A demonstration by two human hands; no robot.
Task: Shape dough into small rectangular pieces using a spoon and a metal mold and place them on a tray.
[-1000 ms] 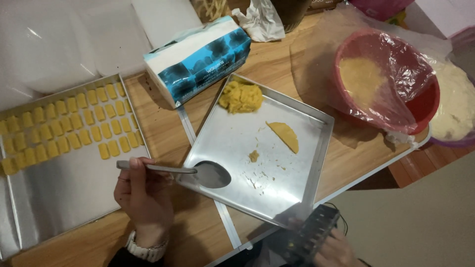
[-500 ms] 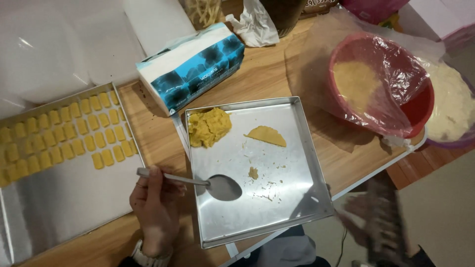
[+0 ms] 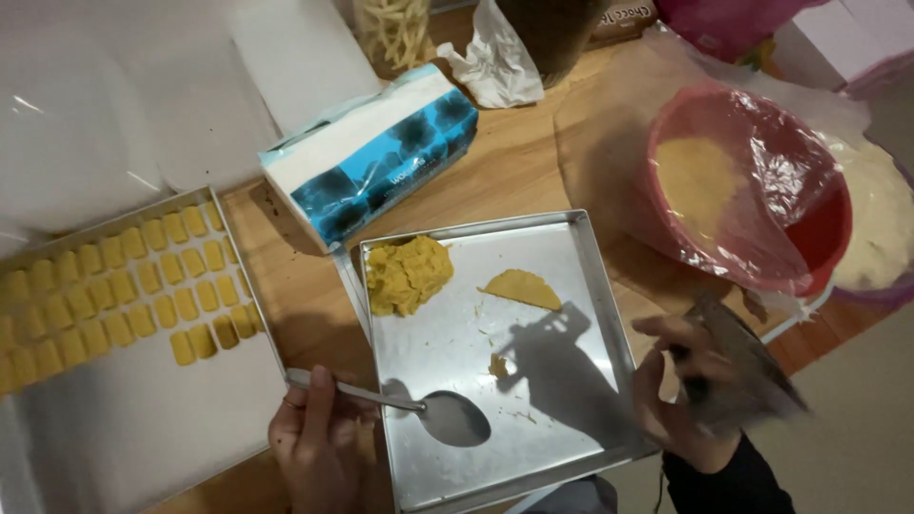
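My left hand (image 3: 319,447) grips the handle of a metal spoon (image 3: 447,417) whose bowl rests on a square metal tray (image 3: 590,314). On that tray lie a lump of yellow dough (image 3: 407,273), a folded half-moon piece of dough (image 3: 522,287) and a small crumb (image 3: 497,365). At the tray's right edge my right hand (image 3: 681,390) is closed around a dark, blurred object (image 3: 738,366); what it is I cannot tell.
A large baking tray (image 3: 133,419) on the left carries rows of small yellow dough pieces (image 3: 124,295). A blue and white tissue box (image 3: 371,171) lies behind the square tray. A red bowl (image 3: 819,224) under plastic film stands at the right, a crumpled tissue (image 3: 495,62) at the back.
My right hand has come up into view at the tray's right edge with the dark object. The left hand still holds the spoon on the tray. The camera view has shifted.
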